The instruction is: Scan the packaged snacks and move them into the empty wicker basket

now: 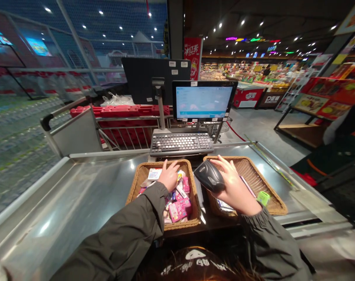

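My right hand (234, 189) grips a black handheld barcode scanner (209, 175), whose head points up and to the left. It is held above the right wicker basket (247, 162), where a small green box (263, 198) and a pinkish stick-like item lie. My left hand (169, 175) is over the left wicker basket (196, 195), its fingers stretched out and apart. Under and around it are pink packets (179, 210) and a white box (154, 173) with print on it. Whether the left fingertips touch any packet I cannot tell.
Behind the baskets stand a black keyboard (181, 143) and a lit monitor (205, 101), with a second screen (155, 80) turned away. Metal counter surfaces (98, 187) extend to both sides. A shopping cart (127, 130) is beyond the counter. A person's dark sleeve shows at far right.
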Available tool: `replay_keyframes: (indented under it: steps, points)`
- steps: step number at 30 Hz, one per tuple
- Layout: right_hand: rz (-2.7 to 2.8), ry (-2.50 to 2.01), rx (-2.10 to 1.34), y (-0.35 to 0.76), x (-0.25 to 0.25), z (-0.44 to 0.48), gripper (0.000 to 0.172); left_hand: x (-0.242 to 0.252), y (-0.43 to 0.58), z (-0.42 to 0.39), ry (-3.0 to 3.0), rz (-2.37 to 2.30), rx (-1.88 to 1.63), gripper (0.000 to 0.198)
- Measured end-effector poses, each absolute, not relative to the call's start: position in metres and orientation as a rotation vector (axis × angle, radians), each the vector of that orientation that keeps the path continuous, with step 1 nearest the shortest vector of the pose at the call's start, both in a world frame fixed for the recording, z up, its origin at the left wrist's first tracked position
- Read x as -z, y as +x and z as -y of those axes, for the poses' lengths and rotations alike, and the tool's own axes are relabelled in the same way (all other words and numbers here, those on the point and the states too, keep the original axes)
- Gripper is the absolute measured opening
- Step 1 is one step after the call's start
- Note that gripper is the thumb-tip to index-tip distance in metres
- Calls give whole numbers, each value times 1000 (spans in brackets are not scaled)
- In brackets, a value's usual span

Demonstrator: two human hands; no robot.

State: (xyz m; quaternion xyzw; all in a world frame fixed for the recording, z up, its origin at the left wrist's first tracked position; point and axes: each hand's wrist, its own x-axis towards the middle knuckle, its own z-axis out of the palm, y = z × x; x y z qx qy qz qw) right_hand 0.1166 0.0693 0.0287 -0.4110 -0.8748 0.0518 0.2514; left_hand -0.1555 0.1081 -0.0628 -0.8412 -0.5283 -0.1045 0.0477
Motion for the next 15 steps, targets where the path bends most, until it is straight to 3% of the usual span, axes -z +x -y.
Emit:
replay_keyframes:
  steps: [5,10,15]
  points:
    - [2341,-1144,-103,129,-30,-67,44,60,-152,-105,-2714,1624,206,22]
    - [2236,-1237,-3,159,-36,-66,55,24,-148,-113,-2663,1611,454,13]
    - [2105,-1341,81,196,-42,-66,46,3,-107,-122,-2741,1433,513,21]
